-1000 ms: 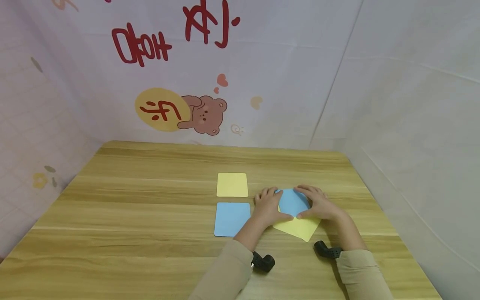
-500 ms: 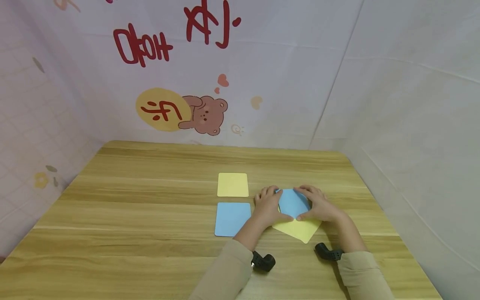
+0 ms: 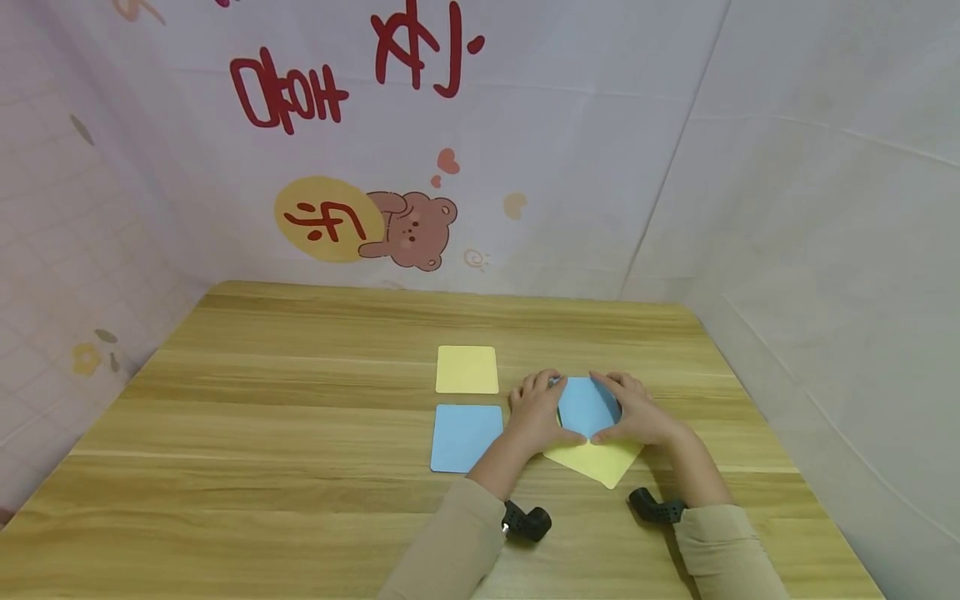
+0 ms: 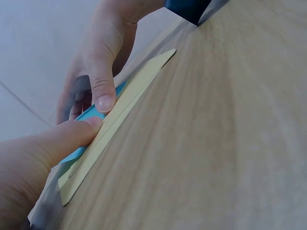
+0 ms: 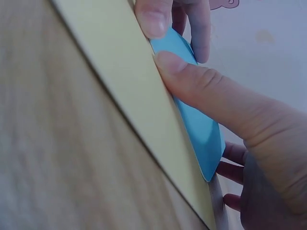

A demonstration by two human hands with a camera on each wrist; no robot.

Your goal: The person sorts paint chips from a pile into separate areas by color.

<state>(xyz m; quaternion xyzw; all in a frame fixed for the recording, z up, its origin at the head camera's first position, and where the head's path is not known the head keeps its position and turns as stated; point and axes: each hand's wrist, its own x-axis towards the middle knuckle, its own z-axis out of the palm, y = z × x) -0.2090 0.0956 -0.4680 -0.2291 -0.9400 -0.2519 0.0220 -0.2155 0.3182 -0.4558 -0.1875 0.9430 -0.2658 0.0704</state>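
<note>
— What's on the wooden table (image 3: 300, 433)?

— Two loose cards on my left, a yellow card (image 3: 467, 369) and a blue card (image 3: 465, 437). Further right, my left hand (image 3: 536, 412) and right hand (image 3: 637, 410) pinch a blue sheet (image 3: 587, 406) at its edges.

— Where does it lie?

— On top of a yellow sheet (image 3: 596, 458), touching it, thumbs meeting at the near corner.
</note>
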